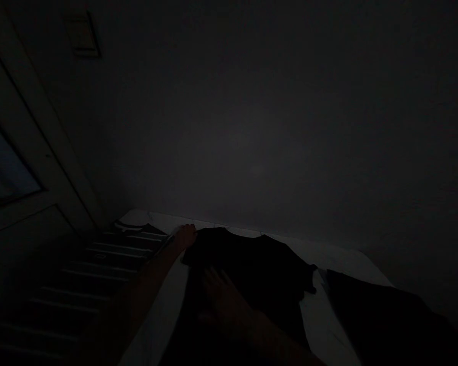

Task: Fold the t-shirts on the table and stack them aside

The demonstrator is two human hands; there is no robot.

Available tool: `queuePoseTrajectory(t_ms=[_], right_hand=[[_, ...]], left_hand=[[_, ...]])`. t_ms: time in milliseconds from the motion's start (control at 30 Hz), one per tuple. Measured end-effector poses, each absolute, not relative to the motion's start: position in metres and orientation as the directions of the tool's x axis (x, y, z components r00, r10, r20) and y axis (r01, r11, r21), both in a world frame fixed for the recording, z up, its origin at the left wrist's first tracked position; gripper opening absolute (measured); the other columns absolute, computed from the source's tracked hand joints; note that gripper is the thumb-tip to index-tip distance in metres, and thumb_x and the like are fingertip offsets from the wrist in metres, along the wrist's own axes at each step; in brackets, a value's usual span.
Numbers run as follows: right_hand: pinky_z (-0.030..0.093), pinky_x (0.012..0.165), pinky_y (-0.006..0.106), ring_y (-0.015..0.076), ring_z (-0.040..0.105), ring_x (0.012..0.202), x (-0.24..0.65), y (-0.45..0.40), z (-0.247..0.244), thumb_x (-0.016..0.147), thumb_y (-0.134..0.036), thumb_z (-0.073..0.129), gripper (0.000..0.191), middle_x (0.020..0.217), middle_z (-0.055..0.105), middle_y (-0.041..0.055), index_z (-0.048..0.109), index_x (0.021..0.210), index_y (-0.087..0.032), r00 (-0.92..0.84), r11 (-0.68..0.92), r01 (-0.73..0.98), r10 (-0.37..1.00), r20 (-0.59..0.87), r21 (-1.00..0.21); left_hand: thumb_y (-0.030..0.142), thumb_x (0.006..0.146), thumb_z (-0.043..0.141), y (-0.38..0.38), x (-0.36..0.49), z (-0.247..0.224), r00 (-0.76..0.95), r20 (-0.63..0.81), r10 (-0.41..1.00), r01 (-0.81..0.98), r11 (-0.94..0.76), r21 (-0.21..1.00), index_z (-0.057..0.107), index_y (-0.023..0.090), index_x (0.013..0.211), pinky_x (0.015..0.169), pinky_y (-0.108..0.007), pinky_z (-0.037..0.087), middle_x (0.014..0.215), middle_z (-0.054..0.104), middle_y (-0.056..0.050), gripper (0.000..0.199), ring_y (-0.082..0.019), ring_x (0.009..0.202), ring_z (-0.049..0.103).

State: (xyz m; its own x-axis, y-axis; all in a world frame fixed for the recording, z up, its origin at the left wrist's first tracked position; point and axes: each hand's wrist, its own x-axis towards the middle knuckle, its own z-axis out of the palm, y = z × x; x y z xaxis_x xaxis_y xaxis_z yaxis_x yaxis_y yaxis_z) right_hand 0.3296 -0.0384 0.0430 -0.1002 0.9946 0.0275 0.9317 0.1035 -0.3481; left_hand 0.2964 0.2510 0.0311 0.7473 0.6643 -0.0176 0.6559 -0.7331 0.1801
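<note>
A black T-shirt (252, 264) lies spread out on a white surface (330, 325), its neckline toward the wall. At its left shoulder and sleeve edge is my left hand (185, 236), with the fingers curled closed on the cloth. My right hand (229, 300) rests over the shirt's chest, palm down, fingers stretched out and a little apart. Very dim light hides the finer detail of both hands and the cloth.
To the left lies a dark striped shirt (110, 259) with pale lines. Another dark cloth (389, 315) lies on the right. Behind the surface rises a grey wall (252, 127) with a switch plate (82, 34). A panelled door (30, 152) stands at far left.
</note>
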Motion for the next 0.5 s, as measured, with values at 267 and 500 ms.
queuePoseTrajectory(t_ms=[267,500], right_hand=[[0.032,0.120,0.057,0.0259,0.029,0.150,0.242,-0.058,-0.023,0.107,-0.036,0.037,0.059,0.162,0.029,0.0057,0.015,0.161,-0.033,-0.265,0.256,0.846,0.963,0.048,-0.467],[0.030,0.121,0.054,0.0310,0.035,0.148,0.271,-0.054,0.024,0.097,-0.051,0.055,0.073,0.162,0.037,0.0109,0.029,0.160,-0.025,-0.048,0.164,0.750,0.980,0.194,-0.641]], left_hand=[[0.032,0.088,0.063,0.259,0.296,0.041,0.770,-0.089,0.632,0.612,-0.693,0.382,0.059,0.015,0.115,0.089,-0.032,0.048,0.117,0.070,-0.016,0.032,-0.029,0.113,0.065],[0.026,0.071,0.078,0.261,0.288,0.059,0.765,-0.146,0.628,0.553,-0.523,0.649,0.061,0.016,0.113,0.065,-0.025,0.049,0.080,0.070,-0.001,0.046,-0.018,0.074,0.067]])
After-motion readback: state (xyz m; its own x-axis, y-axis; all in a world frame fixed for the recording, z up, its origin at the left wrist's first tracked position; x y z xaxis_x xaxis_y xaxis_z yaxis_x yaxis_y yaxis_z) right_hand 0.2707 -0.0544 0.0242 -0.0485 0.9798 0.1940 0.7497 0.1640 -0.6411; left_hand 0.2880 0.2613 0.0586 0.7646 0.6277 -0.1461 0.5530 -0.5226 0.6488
